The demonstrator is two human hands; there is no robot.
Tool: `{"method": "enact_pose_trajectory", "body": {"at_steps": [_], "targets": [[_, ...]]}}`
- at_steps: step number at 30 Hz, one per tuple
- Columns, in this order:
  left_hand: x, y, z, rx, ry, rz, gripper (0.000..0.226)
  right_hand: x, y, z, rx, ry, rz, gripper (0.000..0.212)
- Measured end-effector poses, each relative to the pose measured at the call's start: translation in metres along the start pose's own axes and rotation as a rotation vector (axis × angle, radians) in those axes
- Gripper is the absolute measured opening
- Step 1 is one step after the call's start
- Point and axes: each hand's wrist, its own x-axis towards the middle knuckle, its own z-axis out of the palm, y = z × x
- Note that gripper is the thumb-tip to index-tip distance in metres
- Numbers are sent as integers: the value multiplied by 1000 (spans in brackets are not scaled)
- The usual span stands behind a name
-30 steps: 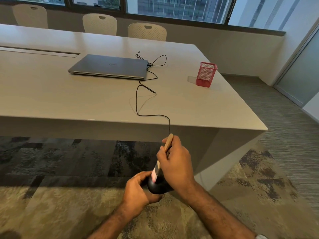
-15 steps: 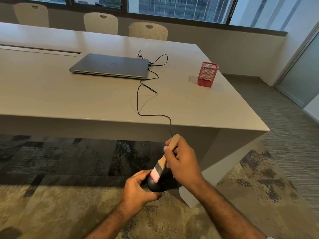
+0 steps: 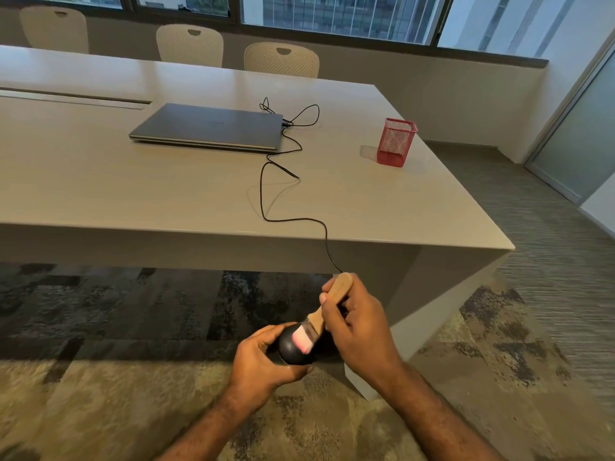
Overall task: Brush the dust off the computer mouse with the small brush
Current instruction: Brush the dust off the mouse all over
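Mouse [image 3: 293, 352]: black, wired; we hold it in the air below the table's [image 3: 199, 201] near edge, over the carpet.
L hand [image 3: 263, 364]: our grip is wrapped round the mouse from the left & underneath.
R hand [image 3: 357, 327]: our grip is closed on the brush [image 3: 324, 314] handle.
Brush: wooden handle tilted up-right; pink bristles touching the mouse top.
Cable [image 3: 263, 201]: black, runs from the mouse up over the table edge to the closed laptop [image 3: 206, 126].
Pen holder [image 3: 396, 141]: red mesh, w/ nothing visible inside, on the table right of the laptop, well apart.

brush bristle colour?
Pink, resting on the black mouse; brush has a light wooden handle. Head view, the only one, shows it.
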Motion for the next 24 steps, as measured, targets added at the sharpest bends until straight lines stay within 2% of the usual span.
{"method": "enact_pose_trajectory", "body": {"at_steps": [3, 7, 9, 12, 16, 21, 24], "targets": [[0, 0, -1, -16, -3, -18, 60, 2, -4, -2, 91, -43, -28, 3], [1, 2, -2, -46, -8, -27, 60, -2, -3, -1, 106, -369, -25, 6], [0, 1, -3, -44, -5, -23, 62, -4, -3, -3, 142, -427, -18, 6], [0, -1, -4, -52, 4, -28, 64, -1, -3, -6, 254, -363, 28, 8], [0, -3, -6, -15, -6, -7, 62, 0, -1, -7, 149, -224, -31, 7], [-2, -2, -5, -36, 17, -24, 63, 3, 2, -12, 50, -289, -23, 10], [-2, -1, -5, -26, 13, -13, 65, 5, 0, -16, 3, -221, -57, 11]]}}
